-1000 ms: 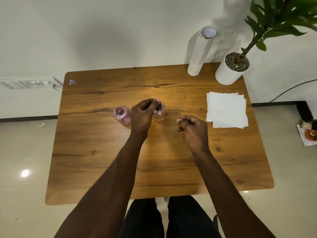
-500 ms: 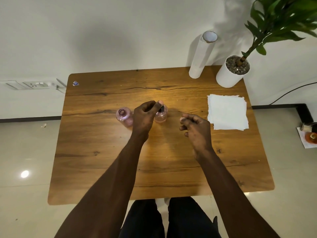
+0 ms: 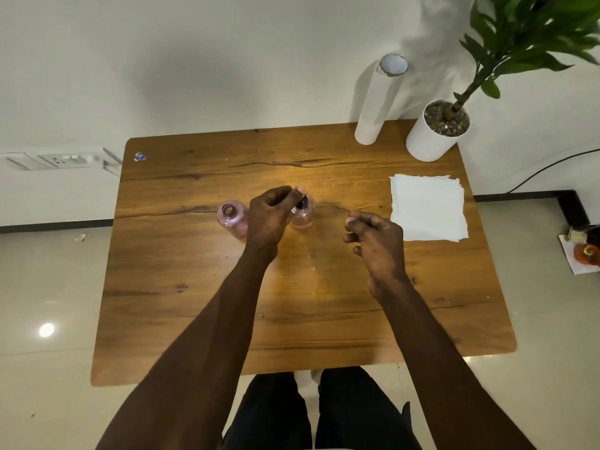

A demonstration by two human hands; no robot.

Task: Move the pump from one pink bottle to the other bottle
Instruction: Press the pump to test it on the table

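You have one view only, from the camera on your head, looking forward and steeply down. It takes in the whole wooden surface from its near edge to the wall behind, with floor on both sides. Your forearms reach in from below, and the wide angle bends the edges.

Wooden table is carrying two pink bottles, napkin stack, paper roll, plant pot, sticker.

White wall; glossy, perhaps tiled floor; wooden table.
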